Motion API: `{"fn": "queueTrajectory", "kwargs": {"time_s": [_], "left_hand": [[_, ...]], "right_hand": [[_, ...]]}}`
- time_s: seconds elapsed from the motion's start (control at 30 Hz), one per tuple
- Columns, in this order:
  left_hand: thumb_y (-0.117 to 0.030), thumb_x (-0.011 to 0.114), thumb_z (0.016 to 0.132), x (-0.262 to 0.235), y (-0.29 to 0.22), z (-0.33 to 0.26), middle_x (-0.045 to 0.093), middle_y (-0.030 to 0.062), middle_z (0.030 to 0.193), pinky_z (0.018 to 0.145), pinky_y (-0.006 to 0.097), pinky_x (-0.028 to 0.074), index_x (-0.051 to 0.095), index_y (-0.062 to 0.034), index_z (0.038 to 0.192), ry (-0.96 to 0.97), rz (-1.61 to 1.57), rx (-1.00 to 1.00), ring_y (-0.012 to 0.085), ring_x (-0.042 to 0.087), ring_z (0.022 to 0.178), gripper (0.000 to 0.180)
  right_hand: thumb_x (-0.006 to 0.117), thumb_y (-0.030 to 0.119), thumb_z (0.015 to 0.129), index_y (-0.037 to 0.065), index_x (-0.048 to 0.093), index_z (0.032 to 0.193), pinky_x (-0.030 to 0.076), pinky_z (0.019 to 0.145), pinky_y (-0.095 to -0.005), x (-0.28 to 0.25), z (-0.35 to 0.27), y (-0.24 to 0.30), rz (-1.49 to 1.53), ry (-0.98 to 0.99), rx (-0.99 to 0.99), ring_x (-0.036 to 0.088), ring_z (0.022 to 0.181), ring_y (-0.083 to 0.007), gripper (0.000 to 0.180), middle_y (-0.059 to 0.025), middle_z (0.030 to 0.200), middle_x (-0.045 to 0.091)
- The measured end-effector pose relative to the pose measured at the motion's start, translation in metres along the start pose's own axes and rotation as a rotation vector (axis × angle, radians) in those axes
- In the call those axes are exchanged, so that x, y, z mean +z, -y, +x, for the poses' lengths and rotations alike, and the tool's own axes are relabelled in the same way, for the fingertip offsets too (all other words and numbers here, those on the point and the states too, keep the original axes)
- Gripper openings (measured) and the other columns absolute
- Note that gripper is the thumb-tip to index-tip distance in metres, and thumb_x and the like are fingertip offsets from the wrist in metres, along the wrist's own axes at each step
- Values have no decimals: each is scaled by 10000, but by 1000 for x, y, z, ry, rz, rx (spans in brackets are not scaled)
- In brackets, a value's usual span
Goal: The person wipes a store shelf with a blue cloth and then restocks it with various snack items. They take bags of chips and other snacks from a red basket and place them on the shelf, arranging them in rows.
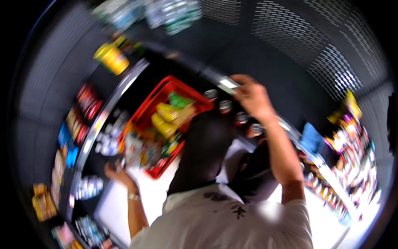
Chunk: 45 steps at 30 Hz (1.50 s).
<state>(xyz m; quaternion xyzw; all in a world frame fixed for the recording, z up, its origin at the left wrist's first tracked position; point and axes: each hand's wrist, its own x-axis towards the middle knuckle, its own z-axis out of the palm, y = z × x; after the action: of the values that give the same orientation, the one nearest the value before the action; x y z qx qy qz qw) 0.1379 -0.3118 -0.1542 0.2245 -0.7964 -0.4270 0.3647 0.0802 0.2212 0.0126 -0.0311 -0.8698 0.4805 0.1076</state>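
Observation:
A red shopping basket (146,101) stands on the left of my legs, tilted in the view. In it lie yellow packets (164,124), a green packet (179,101) and a white printed bag (134,150). My left hand (119,174) is beside the near left end of the basket, thumb and fingers apart; motion blurs it, and I see nothing held. Farther right, my right hand (253,98) has its fingers curled at the front edge of a dark shelf (227,84), by a white label strip. Below that edge stand several dark cans or bottles (225,106) with shiny tops.
Shelves with blurred packages run along the left, among them a yellow tub (112,59) and red packs (88,101). Clear bottle packs (176,14) stand at the far top. Colourful packets (348,137) fill shelving on the right. White floor (143,195) shows below the basket.

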Motion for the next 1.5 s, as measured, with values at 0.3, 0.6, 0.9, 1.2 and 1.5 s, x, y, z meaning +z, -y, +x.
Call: {"fn": "queueTrajectory", "kwargs": {"time_s": [0.3,0.6,0.9,1.2,1.5], "left_hand": [[-60,520,979,97,-172,-32,482,168,1426,1065,369,388,509,-2,1299,449,-409,508,253,495,1262,325],[34,553,882,168,-333,-134,607,181,1224,941,375,496,583,34,1049,897,-655,1009,302,616,1085,169],[44,659,792,182,-436,-210,661,136,1124,848,385,543,646,3,967,1410,-903,1478,300,661,979,180],[0,710,768,208,-419,-239,621,122,1197,890,375,526,655,-3,1006,1517,-904,1725,283,638,1029,245],[-58,688,814,227,-391,-229,632,137,1168,881,393,536,666,1,1007,1609,-865,1679,277,651,1013,204]], "right_hand": [[693,29,840,-33,590,1191,580,783,-357,-16,-14,-1,155,-141,-197,720,860,-274,371,-189,1134,633],[686,26,839,-3,582,1202,524,914,-415,-94,-130,-27,-120,-570,-153,630,1092,-324,379,-181,1229,594],[512,529,959,-53,428,1417,243,1160,-490,-132,-216,-122,-927,-417,485,300,1426,-408,746,-286,1521,328],[436,603,963,44,406,1475,226,1164,-501,-167,-136,-170,-949,-395,404,277,1445,-388,759,-235,1553,315],[387,663,953,90,371,1498,198,1179,-536,-245,-57,-236,-950,-485,649,235,1469,-376,791,-208,1581,268]]}}
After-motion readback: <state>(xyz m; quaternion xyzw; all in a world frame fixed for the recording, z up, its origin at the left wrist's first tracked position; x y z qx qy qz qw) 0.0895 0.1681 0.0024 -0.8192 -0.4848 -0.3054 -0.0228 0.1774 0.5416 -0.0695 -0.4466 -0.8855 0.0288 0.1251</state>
